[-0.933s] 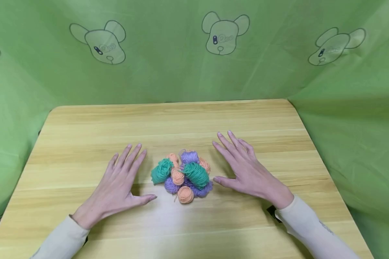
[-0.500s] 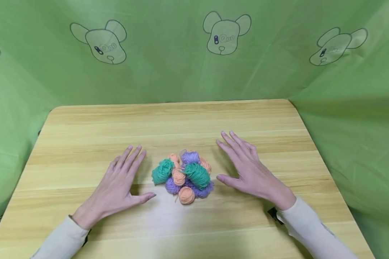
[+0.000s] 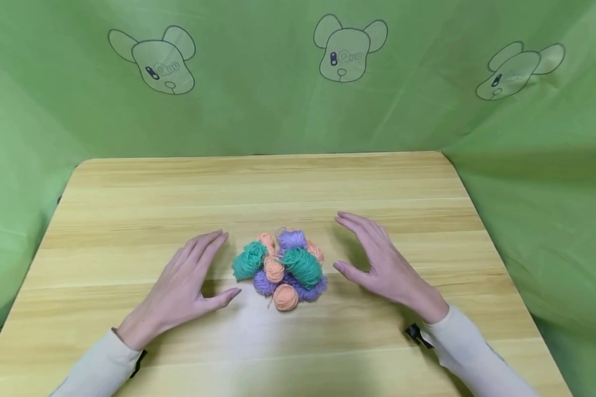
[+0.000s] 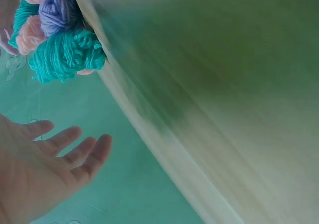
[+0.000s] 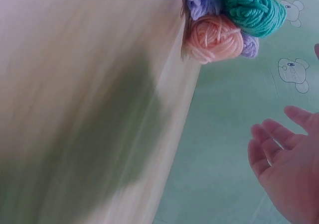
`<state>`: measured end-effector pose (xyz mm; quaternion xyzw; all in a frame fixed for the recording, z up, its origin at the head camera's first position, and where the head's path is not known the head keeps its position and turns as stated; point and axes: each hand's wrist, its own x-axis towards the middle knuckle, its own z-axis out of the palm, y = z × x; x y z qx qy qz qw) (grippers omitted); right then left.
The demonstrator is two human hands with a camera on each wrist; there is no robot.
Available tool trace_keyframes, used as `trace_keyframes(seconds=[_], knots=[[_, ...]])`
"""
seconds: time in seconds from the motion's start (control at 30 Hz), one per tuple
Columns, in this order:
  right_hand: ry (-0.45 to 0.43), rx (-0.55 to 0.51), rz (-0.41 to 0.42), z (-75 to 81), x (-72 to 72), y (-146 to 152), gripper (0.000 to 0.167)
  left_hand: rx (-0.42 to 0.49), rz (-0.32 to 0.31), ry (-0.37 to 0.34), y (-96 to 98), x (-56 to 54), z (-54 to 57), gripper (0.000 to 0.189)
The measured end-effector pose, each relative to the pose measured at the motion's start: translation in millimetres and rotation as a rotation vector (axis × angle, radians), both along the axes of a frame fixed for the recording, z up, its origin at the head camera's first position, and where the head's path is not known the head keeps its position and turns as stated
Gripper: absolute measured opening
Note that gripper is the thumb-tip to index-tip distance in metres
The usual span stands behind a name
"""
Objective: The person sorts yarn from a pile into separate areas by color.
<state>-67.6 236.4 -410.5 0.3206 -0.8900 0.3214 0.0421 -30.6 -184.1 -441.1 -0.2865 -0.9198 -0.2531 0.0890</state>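
Note:
Several small balls of yarn lie heaped together mid-table in the head view. Two are green: a left green yarn ball (image 3: 249, 261) and a larger green yarn ball (image 3: 303, 268) on top at the right. Purple yarn (image 3: 292, 240) shows at the back and under the heap, and a peach yarn ball (image 3: 285, 298) sits at the front. My left hand (image 3: 181, 281) hovers left of the heap, fingers relaxed and thumb spread, holding nothing. On the other side my right hand (image 3: 384, 264) is held likewise, its palm facing the yarn. Both wrist views show the palms bare.
The heap rests on a wood-grain table (image 3: 258, 187) with rounded far corners. Green cloth (image 3: 258, 110) printed with cartoon animal heads hangs behind and along the sides. Dark straps (image 3: 417, 335) show at the sleeve cuffs.
The fingers of both hands have bent a little more and drawn closer together. The right hand has shifted slightly away from the yarn. The heap lies as before.

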Motion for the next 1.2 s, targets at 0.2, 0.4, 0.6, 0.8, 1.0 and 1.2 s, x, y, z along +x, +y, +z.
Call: trace_keyframes(seconds=[0.2,0.4,0.6,0.8,1.0,1.2], knots=[[-0.088,-0.095,-0.022,-5.5,4.9,-7,0.083,0.039,-0.003,-0.015,-0.3,2.4,-4.6,0.103],[-0.129,-0.183,-0.019,-6.4,6.6,-13,0.079,0.074,-0.004,-0.050,-0.1,5.7,-6.7,0.099],[-0.128,-0.217,-0.016,-7.6,6.1,-16,0.077,0.117,-0.008,-0.058,2.0,4.7,-6.8,0.095],[-0.155,-0.220,0.009,-12.1,7.2,-21,0.071,0.136,-0.008,-0.082,4.6,5.2,-6.6,0.094],[-0.167,-0.206,0.027,-15.1,9.2,-25,0.067,0.130,0.005,-0.113,6.8,6.2,-7.3,0.093],[-0.152,-0.198,0.052,-18.1,10.4,-28,0.068,0.156,0.021,-0.172,8.7,8.1,-7.6,0.090]])
